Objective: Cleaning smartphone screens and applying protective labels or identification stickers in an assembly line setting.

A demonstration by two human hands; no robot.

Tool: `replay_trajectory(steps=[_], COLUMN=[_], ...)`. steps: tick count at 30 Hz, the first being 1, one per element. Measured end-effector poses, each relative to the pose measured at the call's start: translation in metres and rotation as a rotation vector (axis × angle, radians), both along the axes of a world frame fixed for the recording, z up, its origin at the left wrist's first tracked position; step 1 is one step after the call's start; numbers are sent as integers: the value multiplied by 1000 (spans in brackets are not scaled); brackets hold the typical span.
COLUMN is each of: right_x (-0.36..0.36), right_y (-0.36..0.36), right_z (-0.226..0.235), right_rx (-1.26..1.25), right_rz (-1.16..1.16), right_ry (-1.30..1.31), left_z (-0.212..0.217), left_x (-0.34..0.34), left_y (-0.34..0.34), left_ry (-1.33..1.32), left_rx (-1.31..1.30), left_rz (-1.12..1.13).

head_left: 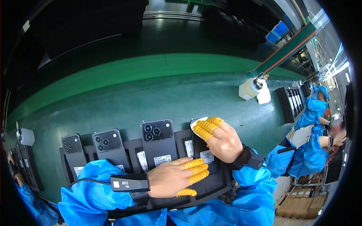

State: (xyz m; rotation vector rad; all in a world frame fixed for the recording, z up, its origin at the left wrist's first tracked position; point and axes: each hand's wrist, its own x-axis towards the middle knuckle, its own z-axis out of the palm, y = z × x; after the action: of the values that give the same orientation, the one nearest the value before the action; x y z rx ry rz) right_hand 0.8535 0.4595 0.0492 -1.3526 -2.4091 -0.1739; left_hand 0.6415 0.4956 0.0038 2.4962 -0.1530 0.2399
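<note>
My left hand [169, 178] lies flat with its fingers stretched to the right, over the lower end of a dark phone [157, 147] and the black tray [222, 182]. Yellow finger cots cover its fingertips. My right hand [223, 142], also in yellow finger cots, presses a white cloth [194, 123] onto the upper back of the rightmost phone [200, 146], hiding its camera area. Two more dark phones, one at the far left [73, 148] and one beside it [109, 145], lie camera side up in the tray, labels at their lower ends.
A white bottle [247, 89] with a dark top stands beyond my right hand, a white cloth next to it. Another bottle [27, 136] is at the left. Black trays [288, 103] hold items at the right. Blue-clad people [307, 154] work there, and another person sits left.
</note>
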Motion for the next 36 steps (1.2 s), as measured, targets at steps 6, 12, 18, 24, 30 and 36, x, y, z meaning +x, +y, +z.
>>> replay_trajectory(steps=[6,12,18,24,30,36], right_x=[0,-5,-1,-1,-4,-8], right_y=[-10,-5,-7,-9,7,-8], right_z=[-2,0,3,-6,-8,-7], right_rx=[-42,-1,32,17,35,54], right_rz=[-33,-68,-44,-67,-120,-126], right_ry=[8,6,41,-2,-8,-31], left_z=[-3,-4,-3,-2,-2,1], left_x=[1,1,-1,1,0,-2], left_y=[1,0,0,1,0,0], left_ry=[-64,-63,-39,-59,-55,-11], left_rx=[-39,-2,19,4,22,18], left_rz=[-3,-21,-7,-22,-4,-27])
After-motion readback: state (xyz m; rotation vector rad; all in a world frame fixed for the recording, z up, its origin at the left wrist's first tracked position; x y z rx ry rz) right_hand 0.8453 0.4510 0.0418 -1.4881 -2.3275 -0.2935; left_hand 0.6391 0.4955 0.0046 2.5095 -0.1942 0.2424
